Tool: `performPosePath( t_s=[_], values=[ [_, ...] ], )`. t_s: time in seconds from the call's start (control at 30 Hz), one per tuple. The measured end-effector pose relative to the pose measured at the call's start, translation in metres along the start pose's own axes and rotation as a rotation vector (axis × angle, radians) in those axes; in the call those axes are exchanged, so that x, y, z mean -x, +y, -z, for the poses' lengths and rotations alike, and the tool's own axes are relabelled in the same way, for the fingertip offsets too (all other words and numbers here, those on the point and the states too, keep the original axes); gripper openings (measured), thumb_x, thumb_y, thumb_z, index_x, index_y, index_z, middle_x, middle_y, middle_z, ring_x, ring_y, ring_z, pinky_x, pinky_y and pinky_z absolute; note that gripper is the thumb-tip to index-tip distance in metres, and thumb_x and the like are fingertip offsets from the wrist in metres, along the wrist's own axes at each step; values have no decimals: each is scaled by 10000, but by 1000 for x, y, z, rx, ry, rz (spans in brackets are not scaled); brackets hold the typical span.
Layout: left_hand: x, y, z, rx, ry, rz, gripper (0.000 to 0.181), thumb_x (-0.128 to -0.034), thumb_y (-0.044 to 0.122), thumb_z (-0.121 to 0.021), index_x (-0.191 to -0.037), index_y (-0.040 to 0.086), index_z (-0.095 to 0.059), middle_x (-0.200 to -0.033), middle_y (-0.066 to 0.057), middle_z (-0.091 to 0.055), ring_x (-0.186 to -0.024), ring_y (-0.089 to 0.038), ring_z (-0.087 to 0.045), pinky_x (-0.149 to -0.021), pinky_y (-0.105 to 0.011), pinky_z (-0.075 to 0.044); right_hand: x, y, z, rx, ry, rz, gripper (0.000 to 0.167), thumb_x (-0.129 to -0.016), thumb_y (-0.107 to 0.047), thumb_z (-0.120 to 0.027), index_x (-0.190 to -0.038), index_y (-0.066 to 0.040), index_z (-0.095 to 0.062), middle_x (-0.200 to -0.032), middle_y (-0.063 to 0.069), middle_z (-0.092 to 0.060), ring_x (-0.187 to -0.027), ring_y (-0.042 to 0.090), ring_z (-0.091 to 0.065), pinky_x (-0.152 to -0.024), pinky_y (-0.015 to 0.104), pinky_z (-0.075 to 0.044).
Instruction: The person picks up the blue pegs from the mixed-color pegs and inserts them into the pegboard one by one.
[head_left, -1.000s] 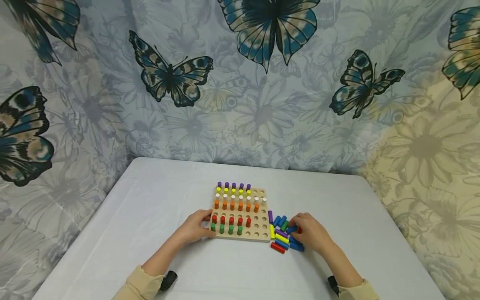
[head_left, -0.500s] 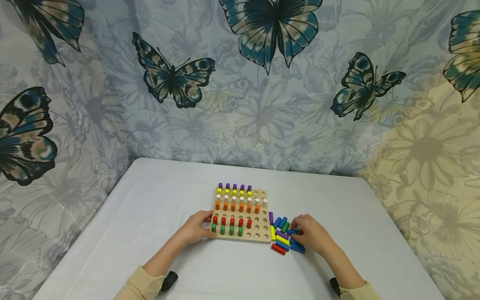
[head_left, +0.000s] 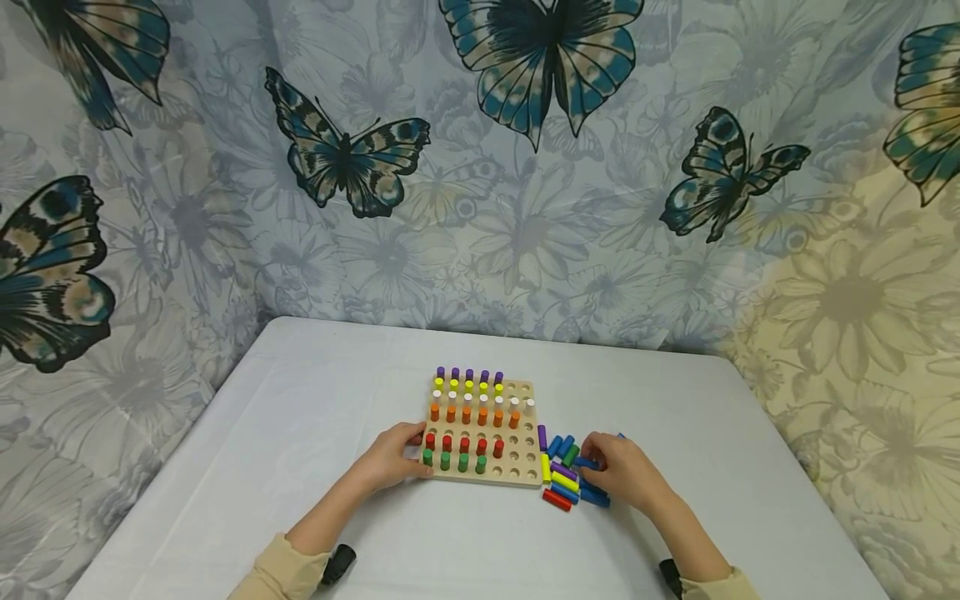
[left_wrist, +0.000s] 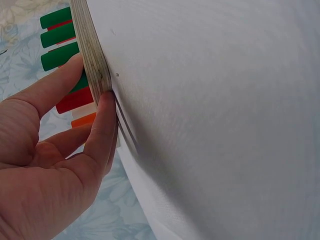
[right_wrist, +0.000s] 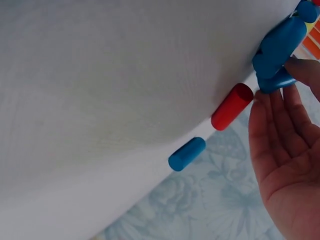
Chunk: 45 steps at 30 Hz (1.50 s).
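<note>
A wooden pegboard (head_left: 517,479) holds upright purple, yellow, white, orange, red and green pegs in rows. My left hand (head_left: 392,457) grips its near left corner; in the left wrist view the hand (left_wrist: 65,145) has its thumb by a green peg (left_wrist: 59,56) and fingers at the board's edge (left_wrist: 92,50). At the loose pegs right of the board, my right hand (head_left: 621,471) pinches a blue peg (head_left: 587,463). The right wrist view shows that hand (right_wrist: 292,150) with thumb and fingertips on a blue peg (right_wrist: 276,81), beside other blue pegs.
Loose purple, yellow, green, blue and red pegs (head_left: 557,499) lie against and near the board's right side. In the right wrist view, a red peg (right_wrist: 232,106) and a blue peg (right_wrist: 187,154) lie apart on the white table (right_wrist: 100,100). A butterfly-patterned backdrop (head_left: 525,250) surrounds the table.
A blue peg end now shows behind my right hand, and the red peg seen at its fingers earlier is hidden in the head view. My left hand stays on the board.
</note>
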<state>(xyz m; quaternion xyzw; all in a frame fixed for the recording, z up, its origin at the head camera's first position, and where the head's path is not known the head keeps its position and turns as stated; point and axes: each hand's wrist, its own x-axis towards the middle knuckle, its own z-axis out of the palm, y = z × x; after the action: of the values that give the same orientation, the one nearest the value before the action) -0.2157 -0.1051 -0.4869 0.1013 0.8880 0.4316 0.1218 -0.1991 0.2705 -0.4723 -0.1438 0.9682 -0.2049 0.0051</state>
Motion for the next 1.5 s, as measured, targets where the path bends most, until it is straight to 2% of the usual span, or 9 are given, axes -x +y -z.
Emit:
performPosePath(
  t_s=[0.23, 0.4, 0.57, 0.7, 0.9, 1.13, 1.37, 1.5],
  values=[
    [1, -1, -1, -3, 0, -1, 779, -748, 123, -848, -1394, -77, -462, -1244, -169, -577, -1179, -342, -527, -1019, -519, -396, -2, -5, 0, -39, -4, -11, 225, -798, -141, -779, -921, -134, -591, -728, -60, -500, -681, 114, -459, -587, 244, -417],
    [1, 0, 0, -11, -4, -2, 776, -749, 118, -846, -1394, -79, -460, -1246, -175, -576, -1178, -344, -527, -1017, -525, -396, -5, -9, 0, -105, 19, -13, 241, -798, -128, -776, -947, -127, -587, -785, -72, -549, -740, 119, -514, -686, 255, -511],
    [2, 1, 0, -12, -2, -2, 774, -752, 120, -844, -1396, -75, -460, -1243, -174, -578, -1181, -348, -527, -1017, -529, -395, -9, -15, 0, -202, 43, 31, 249, -808, -62, -751, -992, -92, -587, -876, -36, -614, -807, 131, -587, -758, 300, -557],
    [2, 0, -1, -10, 0, -1, 777, -751, 120, -845, -1395, -78, -458, -1238, -173, -581, -1180, -349, -526, -1017, -532, -393, -13, -22, 0, -259, 54, 64, 255, -820, -33, -737, -1010, -97, -578, -922, -10, -635, -846, 151, -625, -757, 307, -562],
    [2, -2, -1, -8, 1, -5, 781, -745, 120, -850, -1392, -80, -460, -1239, -175, -580, -1174, -347, -530, -1014, -528, -398, -23, -33, -2, -287, 65, 80, 256, -830, -37, -737, -1011, -118, -575, -922, -28, -639, -859, 147, -633, -771, 300, -561],
    [2, -1, 0, -9, -6, -4, 779, -752, 136, -848, -1397, -68, -461, -1247, -169, -575, -1176, -342, -529, -1012, -525, -402, -39, -49, -4, -357, 88, 67, 244, -827, -17, -742, -993, -88, -577, -930, 9, -644, -877, 174, -651, -771, 302, -563],
    [1, 1, 0, -13, -5, -3, 777, -751, 129, -848, -1396, -69, -462, -1246, -170, -575, -1173, -340, -529, -1013, -520, -403, -52, -62, -11, -407, 79, 44, 243, -834, -36, -740, -1000, -101, -574, -951, 0, -648, -901, 190, -656, -755, 307, -564],
    [0, 1, 0, -13, -5, -2, 776, -747, 127, -849, -1393, -69, -466, -1239, -167, -576, -1169, -339, -529, -1012, -522, -402, -59, -69, -14, -441, 65, 70, 236, -840, -29, -734, -997, -91, -568, -956, 16, -673, -901, 204, -667, -739, 321, -569]
  ],
)
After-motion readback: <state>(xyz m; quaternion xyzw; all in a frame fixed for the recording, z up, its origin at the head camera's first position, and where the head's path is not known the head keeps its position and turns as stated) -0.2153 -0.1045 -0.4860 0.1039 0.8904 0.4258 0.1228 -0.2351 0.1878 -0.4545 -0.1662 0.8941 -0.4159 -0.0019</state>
